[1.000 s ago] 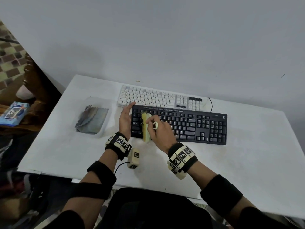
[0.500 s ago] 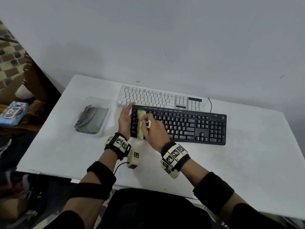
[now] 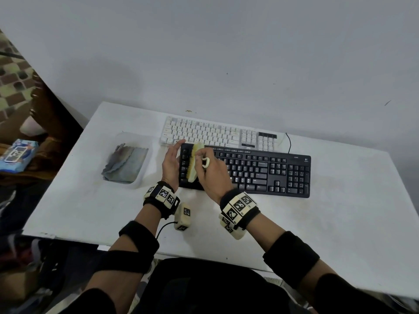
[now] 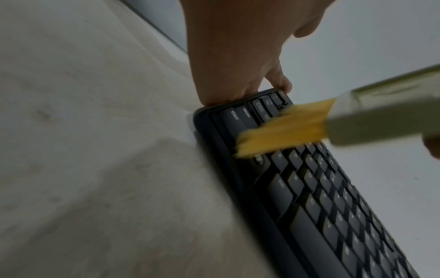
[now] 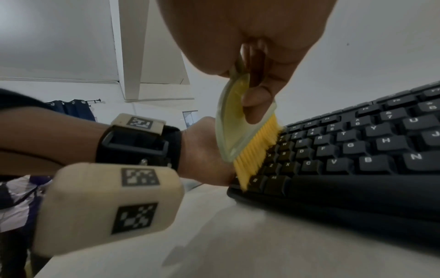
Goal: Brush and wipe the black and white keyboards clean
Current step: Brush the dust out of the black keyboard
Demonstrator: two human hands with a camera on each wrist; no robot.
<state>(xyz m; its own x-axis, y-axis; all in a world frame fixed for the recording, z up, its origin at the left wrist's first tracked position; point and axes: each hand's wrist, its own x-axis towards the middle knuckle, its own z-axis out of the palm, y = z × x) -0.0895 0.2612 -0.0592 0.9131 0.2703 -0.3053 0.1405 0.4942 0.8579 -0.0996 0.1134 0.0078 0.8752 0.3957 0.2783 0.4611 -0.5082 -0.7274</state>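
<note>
One brush now farther left on black keyboard.

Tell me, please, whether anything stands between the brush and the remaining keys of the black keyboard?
Nothing visible does. The right hand holds the brush at the left end of the black keyboard; the keys rightward lie bare. The left hand rests against the left edge, outside that path.

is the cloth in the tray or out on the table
In the tray: the grey cloth lies crumpled inside the clear tray, left of the black keyboard. Neither hand touches it.
</note>
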